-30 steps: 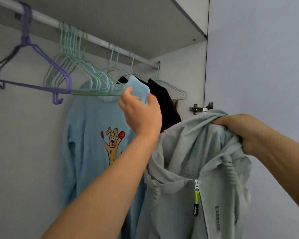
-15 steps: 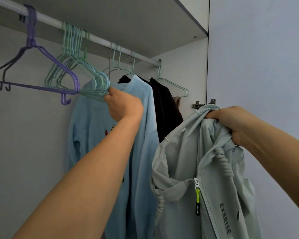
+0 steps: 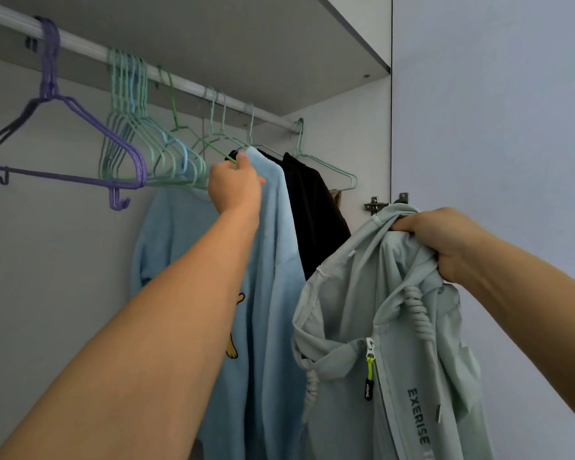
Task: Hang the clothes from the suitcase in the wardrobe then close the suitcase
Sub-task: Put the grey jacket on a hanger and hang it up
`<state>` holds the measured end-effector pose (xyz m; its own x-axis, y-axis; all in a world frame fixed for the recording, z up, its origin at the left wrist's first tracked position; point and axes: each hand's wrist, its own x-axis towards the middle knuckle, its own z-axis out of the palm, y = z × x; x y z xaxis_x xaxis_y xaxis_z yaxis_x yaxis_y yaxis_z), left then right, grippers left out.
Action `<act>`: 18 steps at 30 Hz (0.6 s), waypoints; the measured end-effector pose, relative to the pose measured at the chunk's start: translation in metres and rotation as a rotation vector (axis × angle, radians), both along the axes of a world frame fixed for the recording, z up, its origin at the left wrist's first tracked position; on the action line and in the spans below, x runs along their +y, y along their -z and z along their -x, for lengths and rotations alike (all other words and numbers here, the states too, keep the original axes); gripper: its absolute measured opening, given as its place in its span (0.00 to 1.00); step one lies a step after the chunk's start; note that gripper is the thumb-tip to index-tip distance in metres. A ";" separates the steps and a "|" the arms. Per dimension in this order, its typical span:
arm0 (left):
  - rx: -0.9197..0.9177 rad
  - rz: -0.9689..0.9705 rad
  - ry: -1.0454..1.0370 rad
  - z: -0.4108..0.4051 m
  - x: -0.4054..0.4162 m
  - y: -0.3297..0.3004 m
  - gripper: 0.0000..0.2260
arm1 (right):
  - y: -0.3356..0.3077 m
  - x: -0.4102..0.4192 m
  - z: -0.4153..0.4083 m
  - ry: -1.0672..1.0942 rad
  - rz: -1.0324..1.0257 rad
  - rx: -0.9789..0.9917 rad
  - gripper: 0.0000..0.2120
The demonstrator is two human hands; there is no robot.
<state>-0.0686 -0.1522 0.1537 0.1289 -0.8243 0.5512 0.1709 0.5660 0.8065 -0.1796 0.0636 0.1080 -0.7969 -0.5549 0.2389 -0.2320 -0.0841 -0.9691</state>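
The left hand [image 3: 234,185] pinches a green hanger [image 3: 180,127] on the wardrobe rail [image 3: 186,84], beside the hung blue sweatshirt [image 3: 273,260]. On the right, the right hand [image 3: 445,240] grips the grey-green hooded jacket [image 3: 379,327] by its bunched collar, near the wardrobe.

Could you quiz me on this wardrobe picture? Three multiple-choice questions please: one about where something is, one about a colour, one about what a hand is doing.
1. Where does the black garment hang?
A. Right of the light blue sweatshirt
B. Left of the purple hanger
C. On the shelf above the rail

2. What colour is the zip pull on the grey-green hoodie?
A. Red
B. Neon yellow
C. White

3. What is the right hand doing?
A. Hanging open
B. Gripping the hoodie
C. Pressing the door

Answers:
1 A, it hangs on the rail just right of the sweatshirt.
2 B, a bright yellow strip hangs at the zip.
3 B, its fingers bunch the fabric, while the left hand pinches a green hanger.
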 end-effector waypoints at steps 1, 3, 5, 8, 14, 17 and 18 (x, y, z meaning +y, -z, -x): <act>0.036 0.003 0.029 0.001 -0.002 -0.004 0.14 | 0.000 0.000 0.001 0.004 -0.001 0.003 0.05; 0.095 -0.027 0.099 0.003 -0.006 -0.011 0.13 | 0.000 0.000 0.005 0.012 -0.004 0.003 0.04; 0.126 -0.041 0.204 0.005 -0.007 -0.015 0.15 | 0.001 0.000 0.009 0.022 -0.009 0.002 0.05; 0.053 -0.019 0.313 0.006 0.010 -0.014 0.13 | 0.002 0.001 0.013 0.032 -0.022 -0.001 0.05; -0.253 -0.033 0.742 0.016 0.083 0.018 0.06 | 0.007 0.010 0.023 0.079 0.000 -0.035 0.04; -0.441 -0.082 1.033 0.028 0.121 0.062 0.07 | 0.014 0.013 0.028 0.078 0.023 -0.086 0.01; -0.485 -0.119 1.099 0.035 0.132 0.078 0.06 | 0.017 0.014 0.029 0.074 0.027 -0.105 0.03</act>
<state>-0.1036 -0.0206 0.0753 -0.8727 -0.4126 0.2611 0.1797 0.2259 0.9574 -0.2087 0.0773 0.0906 -0.8567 -0.4883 0.1665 -0.1361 -0.0973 -0.9859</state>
